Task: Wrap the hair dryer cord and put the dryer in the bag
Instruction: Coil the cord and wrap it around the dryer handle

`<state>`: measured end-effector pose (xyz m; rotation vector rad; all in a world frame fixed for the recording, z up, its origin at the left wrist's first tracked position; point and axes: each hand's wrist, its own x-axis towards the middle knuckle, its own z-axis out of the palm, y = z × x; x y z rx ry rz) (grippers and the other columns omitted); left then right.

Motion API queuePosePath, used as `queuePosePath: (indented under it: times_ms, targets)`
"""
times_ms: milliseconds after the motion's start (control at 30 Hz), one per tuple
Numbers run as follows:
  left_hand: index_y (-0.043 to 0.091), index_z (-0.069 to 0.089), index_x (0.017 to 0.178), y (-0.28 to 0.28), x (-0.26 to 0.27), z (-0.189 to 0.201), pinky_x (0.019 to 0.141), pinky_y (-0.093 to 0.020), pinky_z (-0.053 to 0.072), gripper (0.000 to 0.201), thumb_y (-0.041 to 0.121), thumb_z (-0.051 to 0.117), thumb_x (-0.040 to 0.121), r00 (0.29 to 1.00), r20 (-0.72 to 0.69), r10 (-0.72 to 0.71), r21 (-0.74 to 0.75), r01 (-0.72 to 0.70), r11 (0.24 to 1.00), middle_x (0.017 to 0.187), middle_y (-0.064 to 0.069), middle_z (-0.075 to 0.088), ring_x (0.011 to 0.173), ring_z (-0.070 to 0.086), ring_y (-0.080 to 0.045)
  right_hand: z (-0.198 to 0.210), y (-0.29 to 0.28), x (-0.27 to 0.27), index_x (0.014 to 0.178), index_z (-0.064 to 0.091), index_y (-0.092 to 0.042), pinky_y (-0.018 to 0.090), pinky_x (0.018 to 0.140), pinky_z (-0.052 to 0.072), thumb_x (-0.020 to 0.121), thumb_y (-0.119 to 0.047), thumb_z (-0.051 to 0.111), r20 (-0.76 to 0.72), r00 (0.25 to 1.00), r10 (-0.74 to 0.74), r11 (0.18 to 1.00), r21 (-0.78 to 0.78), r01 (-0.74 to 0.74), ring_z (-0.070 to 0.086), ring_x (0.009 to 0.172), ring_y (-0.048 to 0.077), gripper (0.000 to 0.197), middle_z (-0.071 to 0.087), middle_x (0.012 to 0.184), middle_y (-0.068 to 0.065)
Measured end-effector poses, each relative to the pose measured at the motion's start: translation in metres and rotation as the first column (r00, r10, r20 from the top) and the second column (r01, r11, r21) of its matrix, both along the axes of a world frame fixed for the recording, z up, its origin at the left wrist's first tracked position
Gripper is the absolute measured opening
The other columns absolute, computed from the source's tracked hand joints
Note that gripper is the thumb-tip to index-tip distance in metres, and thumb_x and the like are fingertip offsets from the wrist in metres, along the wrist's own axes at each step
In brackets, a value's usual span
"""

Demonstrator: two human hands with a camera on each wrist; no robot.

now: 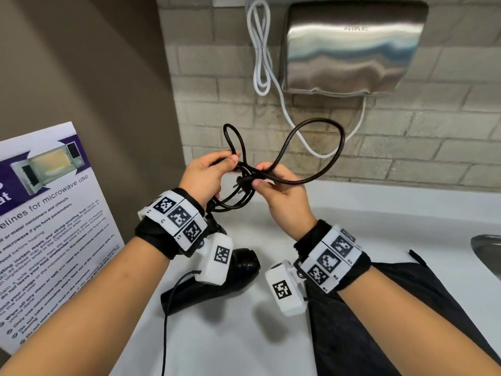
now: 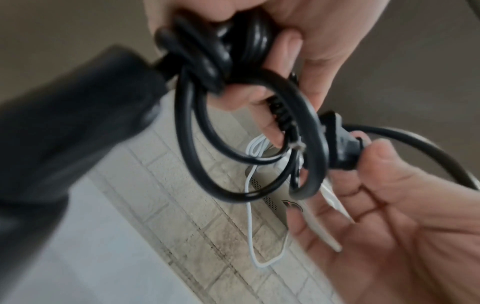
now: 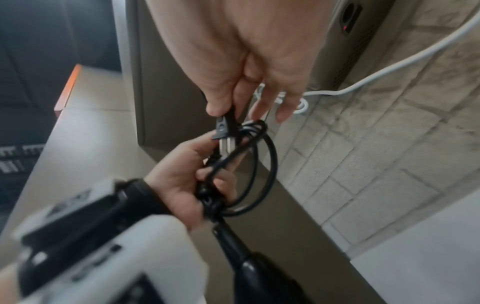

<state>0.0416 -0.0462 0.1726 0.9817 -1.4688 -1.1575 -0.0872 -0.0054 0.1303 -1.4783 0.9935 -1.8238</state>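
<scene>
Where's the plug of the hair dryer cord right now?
In the right wrist view the plug is pinched by the right hand, just above the left hand gripping the coiled cord.

Soft even light; blurred wrist views

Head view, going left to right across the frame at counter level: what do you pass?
Microwave poster → hair dryer lying on the counter → black bag → sink edge.
</scene>
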Motion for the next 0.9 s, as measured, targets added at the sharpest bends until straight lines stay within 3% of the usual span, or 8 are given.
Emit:
queuePosePath:
  times_ms: [167,267,333,500,633,700,767,900]
  targets:
    - [0.020,0.067,0.106,0.004,-0.001,0.000,0.035,-0.015,0.031,0.018,0.021,0.057,0.091,0.997,-0.057,-0.052,0.088,0.057,0.995,0.095,0.004,0.067,0.029,0.027,-0.004,-0.006,-0.008,0.015,0.077,0.061,-0.032,0.028,0.078,0.041,0.070,-0.009,0.070,-0.178,0.932,-0.317,0.948,-0.083,0.307,0.057,0.087,0.001,0.026,0.061,0.080,-0.021]
    - [0.021,0.066,0.106,0.006,-0.001,0.000,0.036,-0.014,0.030,0.018,0.022,0.055,0.092,0.990,-0.069,-0.125,0.157,0.134,0.979,0.092,0.005,0.065,0.031,0.025,-0.005,-0.005,-0.009,0.021,0.079,0.044,-0.031,0.012,0.069,0.041,0.070,-0.005,0.073,-0.134,0.907,-0.399,0.915,-0.128,0.383,0.050,0.069,-0.005,0.039,0.050,0.074,-0.015]
    - [0.020,0.066,0.109,0.006,0.002,0.000,0.037,-0.014,0.030,0.021,0.023,0.054,0.092,0.984,-0.055,-0.171,0.183,0.178,0.967,0.093,0.004,0.064,0.032,0.024,-0.004,-0.005,-0.012,0.021,0.084,0.035,-0.026,0.010,0.061,0.039,0.070,-0.004,0.073,-0.121,0.910,-0.396,0.918,-0.071,0.390,0.047,0.066,0.002,0.046,0.045,0.074,-0.008]
    - [0.020,0.066,0.103,0.013,0.000,0.000,0.038,-0.014,0.028,0.016,0.022,0.054,0.092,0.970,0.000,-0.244,0.170,0.240,0.956,0.086,0.006,0.063,0.031,0.023,-0.003,-0.005,-0.032,0.011,0.109,0.038,-0.017,0.028,0.074,0.045,0.067,0.003,0.049,-0.164,0.976,-0.140,0.988,0.044,0.149,0.057,0.081,0.019,0.048,0.052,0.085,-0.004]
    - [0.020,0.068,0.101,0.012,0.001,0.000,0.040,-0.017,0.024,0.016,0.023,0.060,0.087,0.970,0.022,-0.243,0.111,0.239,0.965,0.068,0.005,0.058,0.031,0.026,-0.002,-0.007,-0.037,0.000,0.118,0.042,-0.012,0.024,0.072,0.048,0.083,-0.003,0.054,-0.323,0.946,-0.035,0.995,0.076,0.062,0.057,0.072,0.003,0.038,0.056,0.079,-0.007]
    - [0.020,0.067,0.100,0.011,0.003,0.000,0.039,-0.017,0.022,0.015,0.019,0.061,0.086,0.964,0.021,-0.265,0.082,0.263,0.961,0.065,0.004,0.058,0.031,0.025,-0.002,-0.005,-0.031,-0.011,0.118,0.047,-0.007,0.031,0.080,0.049,0.084,-0.014,0.058,-0.501,0.865,-0.024,0.999,0.027,0.043,0.056,0.081,0.007,0.036,0.058,0.089,-0.006]
    - [0.019,0.067,0.096,0.010,0.004,0.000,0.037,-0.016,0.023,0.012,0.018,0.059,0.087,0.966,-0.009,-0.257,0.084,0.257,0.963,0.060,0.012,0.063,0.030,0.024,-0.002,-0.008,-0.023,-0.025,0.117,0.051,0.000,0.019,0.073,0.044,0.085,-0.025,0.056,-0.684,0.723,-0.096,0.991,-0.134,0.005,0.052,0.075,0.003,0.041,0.058,0.087,-0.007]
    - [0.023,0.068,0.085,0.008,0.003,0.000,0.038,-0.016,0.028,0.010,0.022,0.059,0.089,0.981,-0.095,-0.170,0.120,0.181,0.976,0.067,0.015,0.068,0.030,0.022,-0.004,-0.034,-0.027,-0.053,0.085,0.054,-0.005,0.028,0.059,0.034,0.083,-0.040,0.038,-0.825,0.486,-0.290,0.957,-0.241,0.162,0.050,0.063,0.026,0.039,0.051,0.069,-0.001]
